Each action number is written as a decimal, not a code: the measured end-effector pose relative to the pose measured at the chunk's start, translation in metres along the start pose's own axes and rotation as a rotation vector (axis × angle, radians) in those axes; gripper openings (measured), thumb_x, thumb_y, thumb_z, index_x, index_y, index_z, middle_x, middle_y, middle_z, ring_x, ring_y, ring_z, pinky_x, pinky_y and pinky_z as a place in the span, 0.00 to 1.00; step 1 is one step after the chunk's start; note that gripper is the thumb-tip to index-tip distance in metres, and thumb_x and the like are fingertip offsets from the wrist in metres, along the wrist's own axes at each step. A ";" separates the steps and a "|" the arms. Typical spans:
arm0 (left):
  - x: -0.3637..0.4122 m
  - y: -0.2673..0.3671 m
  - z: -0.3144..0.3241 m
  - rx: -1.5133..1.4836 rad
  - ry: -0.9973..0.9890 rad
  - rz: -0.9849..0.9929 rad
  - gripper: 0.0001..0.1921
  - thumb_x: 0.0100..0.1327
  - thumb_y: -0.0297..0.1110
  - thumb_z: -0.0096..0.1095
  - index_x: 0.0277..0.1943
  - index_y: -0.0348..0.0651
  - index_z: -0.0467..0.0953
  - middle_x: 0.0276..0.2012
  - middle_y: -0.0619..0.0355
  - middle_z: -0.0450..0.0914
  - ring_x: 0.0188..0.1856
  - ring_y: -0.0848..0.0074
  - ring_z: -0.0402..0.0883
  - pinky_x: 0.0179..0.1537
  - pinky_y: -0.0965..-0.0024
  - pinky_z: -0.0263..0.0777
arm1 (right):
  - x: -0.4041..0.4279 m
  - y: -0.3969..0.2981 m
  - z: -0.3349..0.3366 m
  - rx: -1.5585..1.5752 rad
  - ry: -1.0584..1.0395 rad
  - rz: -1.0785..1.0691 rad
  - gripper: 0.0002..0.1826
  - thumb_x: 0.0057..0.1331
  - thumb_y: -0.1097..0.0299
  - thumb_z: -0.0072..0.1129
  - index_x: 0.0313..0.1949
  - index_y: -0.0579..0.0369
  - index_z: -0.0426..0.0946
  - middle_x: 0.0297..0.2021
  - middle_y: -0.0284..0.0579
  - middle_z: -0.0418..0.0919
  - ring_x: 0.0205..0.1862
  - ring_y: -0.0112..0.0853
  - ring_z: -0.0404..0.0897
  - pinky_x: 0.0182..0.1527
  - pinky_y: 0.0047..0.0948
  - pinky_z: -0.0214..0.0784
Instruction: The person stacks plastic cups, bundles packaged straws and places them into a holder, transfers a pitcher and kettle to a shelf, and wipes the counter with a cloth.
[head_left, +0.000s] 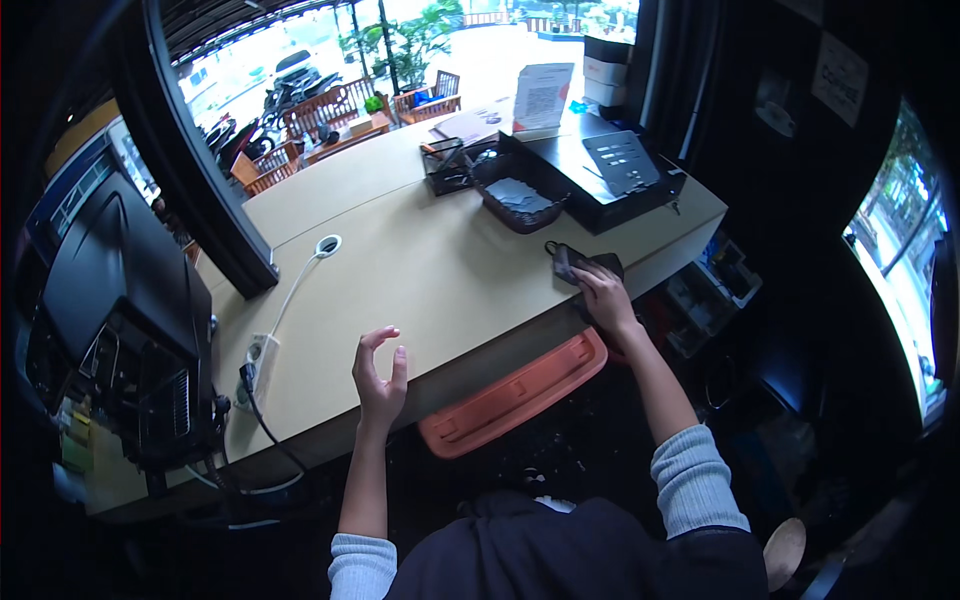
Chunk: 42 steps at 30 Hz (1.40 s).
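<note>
On the pale wooden counter (420, 255), near its front edge, lies a dark, flat item (568, 264) with a small loop at one corner. It may be a folded cloth or a pouch; I cannot tell which. My right hand (606, 296) grips it from above, fingers over its top, hiding part of it. Over the front edge, further left, my left hand (381, 379) is raised with nothing in it, its thumb and curved fingers apart. Beyond the dark item stands a dark woven basket (525, 217) with a pale sheet inside.
A black box (600, 214) carries a slotted metal stand (622, 165). Beside the basket is a mesh pen holder (448, 169). At left are a power strip (259, 367) with cords and a black machine (127, 277). An orange plastic lid (517, 394) sits below the counter's edge.
</note>
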<state>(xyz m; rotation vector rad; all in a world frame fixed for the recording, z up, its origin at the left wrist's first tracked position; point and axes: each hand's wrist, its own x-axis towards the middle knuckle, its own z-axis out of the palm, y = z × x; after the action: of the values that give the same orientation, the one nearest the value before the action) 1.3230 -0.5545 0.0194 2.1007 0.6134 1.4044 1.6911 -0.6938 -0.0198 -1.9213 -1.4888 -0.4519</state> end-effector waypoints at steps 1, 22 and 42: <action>0.002 0.003 0.007 -0.032 -0.023 -0.004 0.13 0.58 0.22 0.54 0.46 0.36 0.70 0.42 0.52 0.76 0.47 0.67 0.76 0.52 0.65 0.68 | -0.006 0.009 -0.010 -0.009 0.014 -0.012 0.14 0.60 0.72 0.51 0.46 0.53 0.77 0.50 0.47 0.76 0.57 0.41 0.70 0.56 0.38 0.64; 0.059 0.105 0.223 -0.731 -1.031 -0.089 0.12 0.62 0.33 0.62 0.44 0.38 0.71 0.32 0.65 0.73 0.34 0.88 0.69 0.35 0.83 0.64 | -0.075 -0.032 -0.168 1.047 -0.058 0.548 0.06 0.66 0.68 0.51 0.39 0.55 0.72 0.33 0.32 0.76 0.37 0.17 0.75 0.39 0.16 0.69; 0.095 0.127 0.098 -0.869 -0.528 -0.261 0.05 0.67 0.28 0.51 0.40 0.44 0.62 0.31 0.65 0.69 0.28 0.92 0.69 0.27 0.86 0.66 | -0.055 -0.070 -0.059 0.980 -0.506 0.759 0.26 0.68 0.46 0.42 0.57 0.51 0.63 0.35 0.40 0.80 0.35 0.23 0.78 0.34 0.17 0.62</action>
<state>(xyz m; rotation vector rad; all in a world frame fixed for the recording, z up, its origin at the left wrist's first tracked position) 1.4578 -0.6081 0.1369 1.4964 0.0236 0.7090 1.6158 -0.7640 0.0079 -1.6007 -0.8242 0.9849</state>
